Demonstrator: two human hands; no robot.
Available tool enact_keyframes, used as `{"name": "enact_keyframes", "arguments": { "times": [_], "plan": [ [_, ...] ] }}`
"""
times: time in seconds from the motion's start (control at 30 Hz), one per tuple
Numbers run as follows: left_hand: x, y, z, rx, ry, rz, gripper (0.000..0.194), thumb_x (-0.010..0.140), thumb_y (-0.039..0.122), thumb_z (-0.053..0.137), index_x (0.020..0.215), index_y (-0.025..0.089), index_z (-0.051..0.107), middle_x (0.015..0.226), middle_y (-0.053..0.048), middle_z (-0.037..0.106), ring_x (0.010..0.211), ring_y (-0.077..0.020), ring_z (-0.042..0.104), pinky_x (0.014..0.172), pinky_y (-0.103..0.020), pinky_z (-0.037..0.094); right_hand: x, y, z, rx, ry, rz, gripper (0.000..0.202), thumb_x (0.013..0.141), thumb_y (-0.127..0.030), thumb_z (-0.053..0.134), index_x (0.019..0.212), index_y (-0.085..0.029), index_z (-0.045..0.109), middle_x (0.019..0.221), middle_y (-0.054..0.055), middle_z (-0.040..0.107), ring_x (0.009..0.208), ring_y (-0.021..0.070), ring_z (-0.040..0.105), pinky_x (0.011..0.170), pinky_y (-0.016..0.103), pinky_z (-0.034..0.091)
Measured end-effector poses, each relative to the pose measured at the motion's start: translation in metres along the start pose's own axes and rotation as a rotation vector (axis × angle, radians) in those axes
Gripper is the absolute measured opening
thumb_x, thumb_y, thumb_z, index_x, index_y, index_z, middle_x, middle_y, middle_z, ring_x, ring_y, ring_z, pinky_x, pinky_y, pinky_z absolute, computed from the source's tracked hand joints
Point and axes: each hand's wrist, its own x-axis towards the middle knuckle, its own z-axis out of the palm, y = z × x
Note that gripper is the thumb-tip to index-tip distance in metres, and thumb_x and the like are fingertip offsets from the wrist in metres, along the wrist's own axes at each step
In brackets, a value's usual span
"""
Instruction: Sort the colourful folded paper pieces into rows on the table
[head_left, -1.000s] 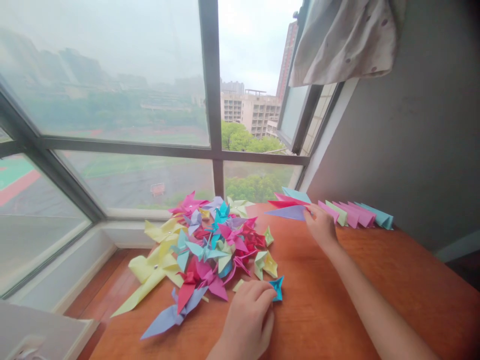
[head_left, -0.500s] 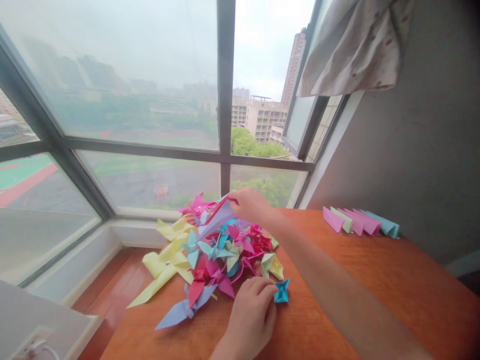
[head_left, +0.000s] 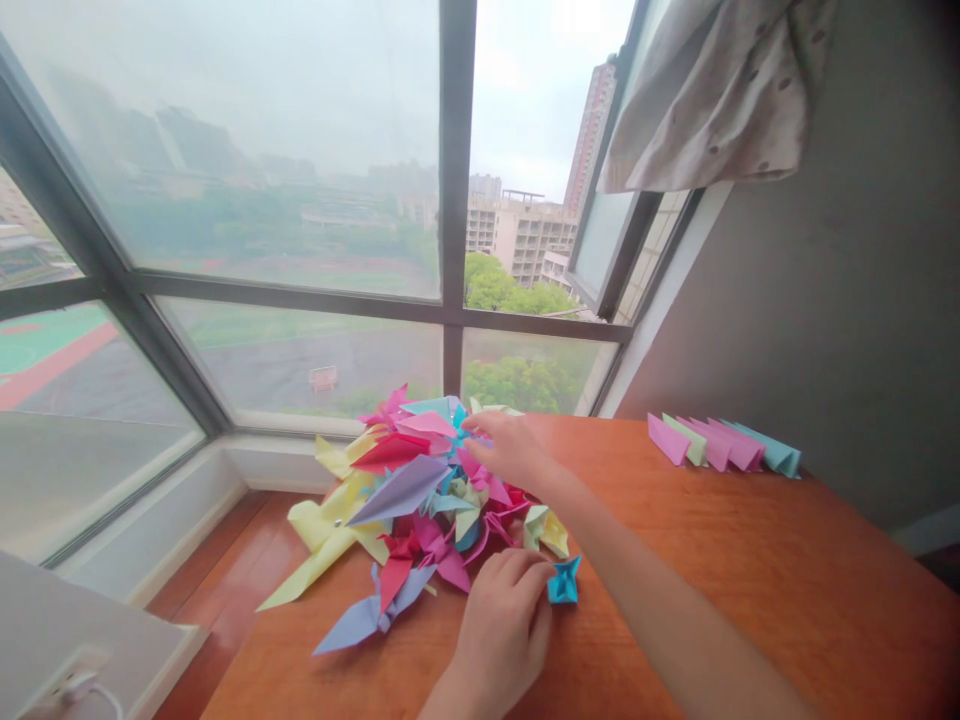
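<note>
A heap of folded paper pieces lies on the wooden table [head_left: 712,570]. On top are a long lavender paper vane [head_left: 405,490], a red vane [head_left: 391,452] and a pink vane [head_left: 429,430], spread like a fan. My right hand [head_left: 514,450] hovers at the heap's upper right, fingers apart, their tips by a bright blue folded paper [head_left: 459,428]. My left hand [head_left: 501,612] rests on the table below the heap with its fingers curled and tips mostly hidden. Close to its index finger sits a small blue folded paper star [head_left: 564,581].
A yellow pinwheel [head_left: 330,530] and a lavender paper bird [head_left: 375,618] lie at the heap's left edge. Several folded paper pieces stand in a row [head_left: 718,444] near the right wall. Windows border the table's far side, and a curtain [head_left: 720,100] hangs at upper right.
My right hand has let go of the red and lavender vanes, which now lie spread on the heap. It has lowered slightly and opened. The left hand stays put.
</note>
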Motion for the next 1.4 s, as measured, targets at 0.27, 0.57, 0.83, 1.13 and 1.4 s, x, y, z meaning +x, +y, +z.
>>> {"name": "enact_keyframes", "arguments": {
  "times": [0.27, 0.57, 0.83, 1.13, 1.4],
  "plan": [
    [0.000, -0.005, 0.003, 0.042, 0.032, 0.008, 0.027, 0.084, 0.006, 0.046, 0.099, 0.022, 0.063, 0.101, -0.008, 0.069, 0.091, -0.0242, 0.064, 0.080, -0.040, 0.053, -0.020, -0.002, 0.029, 0.148, 0.008, -0.082, 0.019, 0.084, -0.018, 0.060, 0.098, -0.023, 0.072, 0.098, 0.002, 0.074, 0.088, 0.0160, 0.067, 0.081, 0.027, 0.049],
    [0.005, -0.014, -0.015, 0.122, 0.148, 0.004, 0.028, 0.086, 0.009, 0.047, 0.104, 0.021, 0.064, 0.107, -0.008, 0.069, 0.100, -0.0222, 0.065, 0.087, -0.037, 0.055, -0.106, 0.088, -0.014, 0.205, 0.232, 0.249, 0.023, 0.085, -0.030, 0.054, 0.094, -0.021, 0.073, 0.096, 0.004, 0.075, 0.084, 0.0182, 0.068, 0.076, 0.029, 0.054],
    [0.007, -0.025, -0.019, 0.198, 0.162, -0.026, 0.024, 0.089, 0.014, 0.048, 0.103, 0.021, 0.066, 0.106, -0.009, 0.070, 0.098, -0.0225, 0.067, 0.084, -0.035, 0.056, -0.208, 0.241, -0.087, -0.212, 0.664, 0.648, 0.037, 0.078, -0.046, 0.051, 0.095, -0.018, 0.068, 0.097, 0.013, 0.072, 0.089, 0.0260, 0.066, 0.084, 0.041, 0.051],
    [0.008, -0.019, -0.003, 0.197, -0.061, 0.044, 0.023, 0.087, 0.012, 0.049, 0.101, 0.023, 0.065, 0.103, -0.007, 0.071, 0.092, -0.0230, 0.067, 0.079, -0.037, 0.056, -0.189, 0.323, -0.133, -0.364, 0.732, 0.693, 0.032, 0.069, -0.041, 0.061, 0.091, -0.020, 0.070, 0.115, 0.013, 0.063, 0.113, 0.0284, 0.053, 0.099, 0.041, 0.042],
    [0.009, -0.013, -0.006, 0.145, -0.118, 0.010, 0.023, 0.089, 0.011, 0.046, 0.099, 0.022, 0.064, 0.100, -0.007, 0.070, 0.090, -0.0219, 0.065, 0.078, -0.036, 0.054, -0.164, 0.324, -0.129, -0.349, 0.661, 0.803, 0.030, 0.073, -0.036, 0.049, 0.064, -0.016, 0.069, 0.067, 0.013, 0.066, 0.070, 0.0247, 0.058, 0.068, 0.036, 0.045]
  ]
}}
